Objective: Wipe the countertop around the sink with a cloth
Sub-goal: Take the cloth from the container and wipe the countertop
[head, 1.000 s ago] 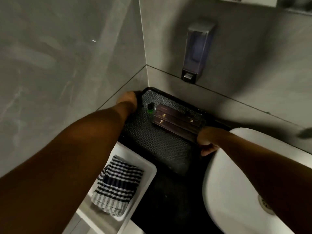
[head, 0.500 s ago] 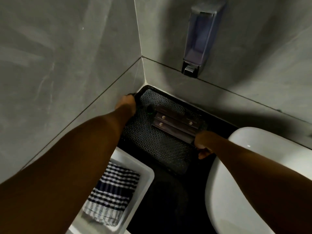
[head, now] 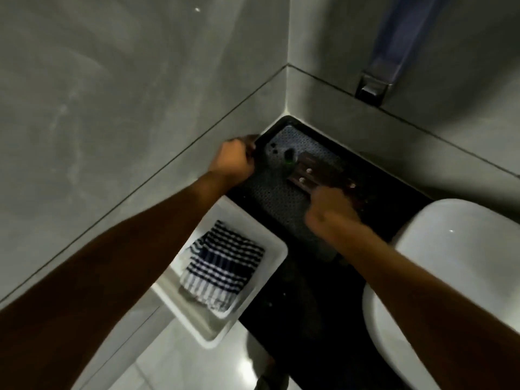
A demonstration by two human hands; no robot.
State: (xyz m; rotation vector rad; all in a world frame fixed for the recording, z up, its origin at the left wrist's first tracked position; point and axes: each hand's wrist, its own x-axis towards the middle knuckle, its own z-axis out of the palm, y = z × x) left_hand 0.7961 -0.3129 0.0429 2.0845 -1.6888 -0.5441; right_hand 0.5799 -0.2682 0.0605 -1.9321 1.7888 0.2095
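Note:
A folded blue-and-white striped cloth (head: pixel 222 263) lies in a white rectangular container (head: pixel 271 277) at the lower left. No hand touches it. In the corner of the black countertop (head: pixel 309 305) stands a black tray with a textured mat (head: pixel 278 204). My left hand (head: pixel 233 161) is closed on the tray's left rim by the wall. Blurred by motion, my right hand (head: pixel 332 209) is closed at the tray's right side. The white sink (head: pixel 450 249) is at the right.
On the tray rest a dark wooden box (head: pixel 318 170) and a small green-topped bottle (head: pixel 289 160). A soap dispenser (head: pixel 394 43) hangs on the back wall above. Grey tiled walls close in on the left and back. Pale floor shows below.
The view has swung right and down, so the corner sits further right. My right hand has shifted inward over the tray's right side. My left hand keeps its grip on the rim.

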